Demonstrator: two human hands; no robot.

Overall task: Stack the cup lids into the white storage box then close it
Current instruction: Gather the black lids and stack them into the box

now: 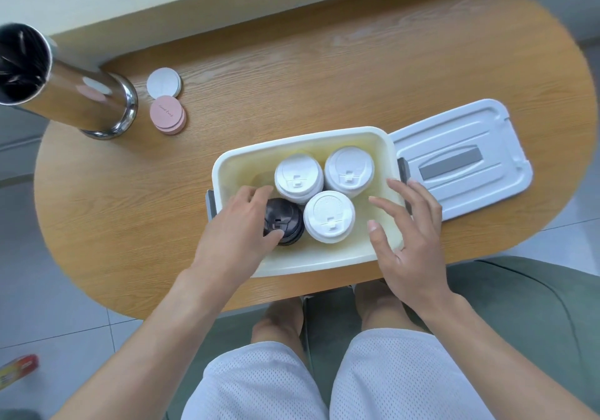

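Both hands are at the white storage box (293, 265), which sits at the near edge of the table (162, 208) with its long side toward the person. Left hand (242, 221) reaches in over the box's left wall, fingers and thumb curled round the dark lid stack (287, 221) in the near-left part of the box. Right hand (410, 231) hovers over the box's right wall, fingers spread and loose, holding nothing.

Three white lid stacks (329, 217) already stand inside, two along the far wall and one at the near wall beside the dark one, packed close and touching or nearly so. By my reading the loading is about done: no loose cup lids show on the table. What remains is to let go of the dark stack and close the box. The box cover (461, 160) lies flat on the table just right of the box, at the table's right end, top side up.

Inside, open room is left only along the right wall and in the far-left corner. Near the far-left edge of the table stand a steel canister (97, 101) and two small piles of round coasters (167, 101), well apart from the box, so the path for the cover looks free
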